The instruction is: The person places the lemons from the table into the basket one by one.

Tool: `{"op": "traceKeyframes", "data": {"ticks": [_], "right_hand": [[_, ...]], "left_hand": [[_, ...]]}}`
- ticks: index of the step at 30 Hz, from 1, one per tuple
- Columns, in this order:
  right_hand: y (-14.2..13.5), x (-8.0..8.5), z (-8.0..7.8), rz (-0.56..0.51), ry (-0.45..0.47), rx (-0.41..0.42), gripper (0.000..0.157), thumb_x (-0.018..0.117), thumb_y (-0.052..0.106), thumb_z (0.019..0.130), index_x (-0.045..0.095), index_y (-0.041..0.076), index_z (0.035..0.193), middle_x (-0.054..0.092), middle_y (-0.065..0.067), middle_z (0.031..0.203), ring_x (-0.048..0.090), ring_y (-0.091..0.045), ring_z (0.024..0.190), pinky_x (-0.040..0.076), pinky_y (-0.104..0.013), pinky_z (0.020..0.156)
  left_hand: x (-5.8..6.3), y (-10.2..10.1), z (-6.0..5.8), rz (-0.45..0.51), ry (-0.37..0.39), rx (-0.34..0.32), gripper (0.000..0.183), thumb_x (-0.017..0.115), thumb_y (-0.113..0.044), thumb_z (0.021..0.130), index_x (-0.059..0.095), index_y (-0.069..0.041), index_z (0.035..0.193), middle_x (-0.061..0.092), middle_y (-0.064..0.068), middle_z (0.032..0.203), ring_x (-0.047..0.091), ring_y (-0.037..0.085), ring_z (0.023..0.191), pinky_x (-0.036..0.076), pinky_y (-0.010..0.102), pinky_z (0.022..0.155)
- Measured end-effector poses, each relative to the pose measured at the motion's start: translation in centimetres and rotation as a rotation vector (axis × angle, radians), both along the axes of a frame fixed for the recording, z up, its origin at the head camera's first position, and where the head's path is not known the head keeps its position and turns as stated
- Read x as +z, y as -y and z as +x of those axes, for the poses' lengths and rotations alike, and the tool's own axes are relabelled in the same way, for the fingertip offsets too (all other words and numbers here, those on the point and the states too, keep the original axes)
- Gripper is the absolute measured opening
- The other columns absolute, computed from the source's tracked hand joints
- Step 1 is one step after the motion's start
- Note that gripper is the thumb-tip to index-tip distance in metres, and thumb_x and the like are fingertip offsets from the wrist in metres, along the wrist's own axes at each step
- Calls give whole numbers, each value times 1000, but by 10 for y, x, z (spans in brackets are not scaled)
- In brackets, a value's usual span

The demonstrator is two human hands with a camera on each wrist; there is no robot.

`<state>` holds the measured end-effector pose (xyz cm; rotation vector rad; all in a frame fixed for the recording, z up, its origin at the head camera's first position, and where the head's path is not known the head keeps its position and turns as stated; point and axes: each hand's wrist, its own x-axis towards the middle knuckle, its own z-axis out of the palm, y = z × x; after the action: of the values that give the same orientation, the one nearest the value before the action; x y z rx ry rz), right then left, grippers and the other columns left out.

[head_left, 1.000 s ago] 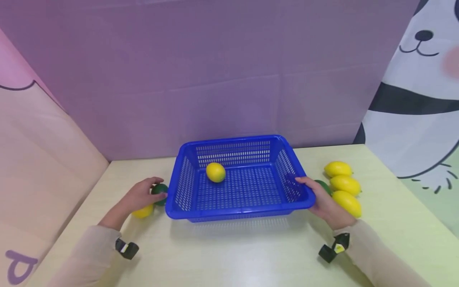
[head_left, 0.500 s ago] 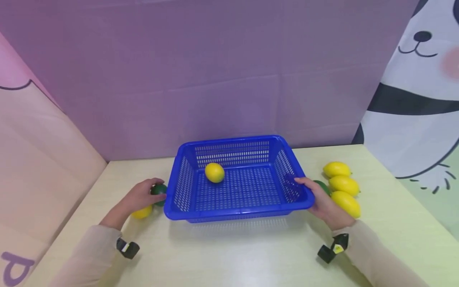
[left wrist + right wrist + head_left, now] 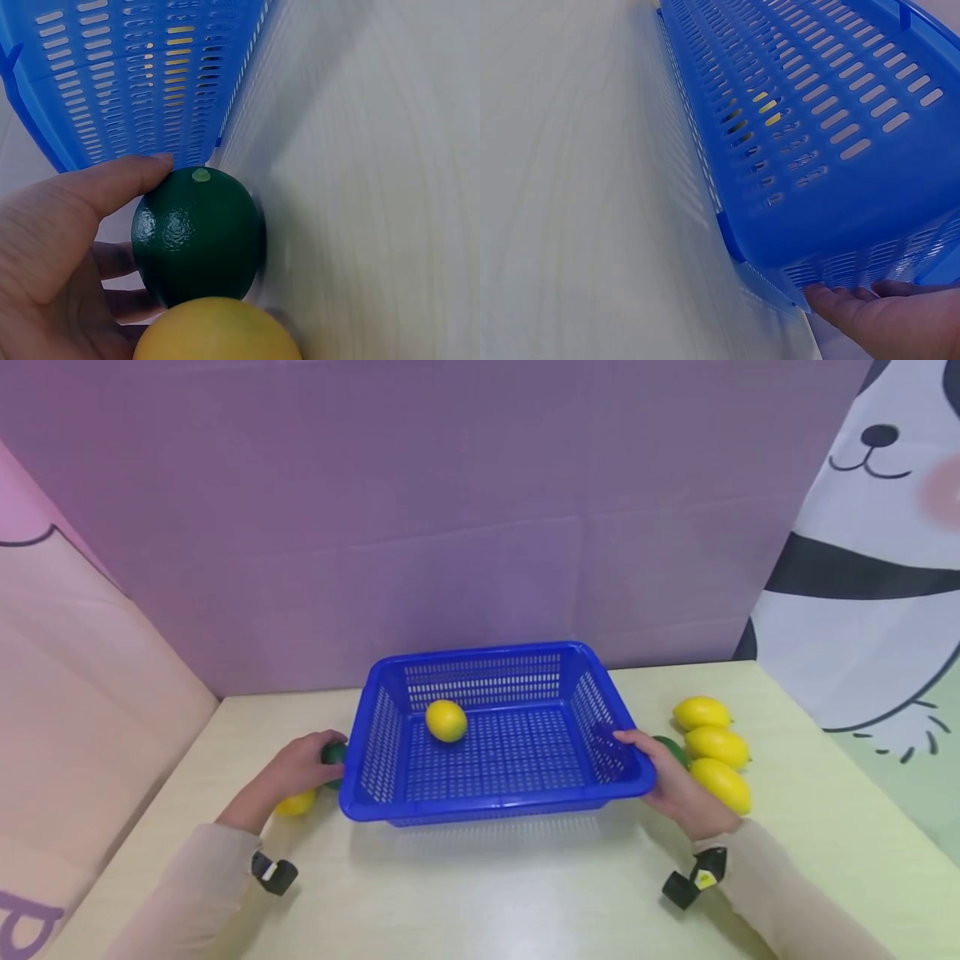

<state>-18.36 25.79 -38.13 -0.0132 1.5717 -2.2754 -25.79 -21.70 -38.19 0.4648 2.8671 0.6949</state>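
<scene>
A dark green lime (image 3: 199, 236) with a pale stem nub lies beside the left wall of the blue plastic basket (image 3: 480, 806). My left hand (image 3: 300, 770) holds this lime, thumb along one side and fingers round the other, as the left wrist view shows. Against the lime sits a yellow lemon (image 3: 217, 337), partly under my wrist in the head view. Inside the basket, towards its back left, is another lemon (image 3: 446, 721). My right hand (image 3: 678, 789) grips the basket's right end, its thumb over the rim and its fingers against the outer wall.
Several more fruits lie right of the basket: three lemons (image 3: 717, 747) in a row and a green one (image 3: 672, 750) partly hidden by my right hand. A purple cloth backdrop (image 3: 465, 527) rises behind the pale table (image 3: 480, 902), with printed cloths on both sides.
My left hand has shifted slightly towards the basket with the lime, which shows less now in the head view. The right hand and basket stay put; the head view has drifted a little.
</scene>
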Motion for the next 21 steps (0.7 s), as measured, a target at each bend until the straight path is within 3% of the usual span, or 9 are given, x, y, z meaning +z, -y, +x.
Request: {"op": "traceKeyframes", "data": {"ticks": [21], "right_hand": [[1,2,0,3,8,-11,64,38,30,100,2,4,146,54,-4,116,59,-17,101,51,-30,87]], "left_hand": [[-5,-1,-4,-2,-3,17,47,60,-24,89,52,5,125,59,24,117,53,38,105,41,57,93]]}}
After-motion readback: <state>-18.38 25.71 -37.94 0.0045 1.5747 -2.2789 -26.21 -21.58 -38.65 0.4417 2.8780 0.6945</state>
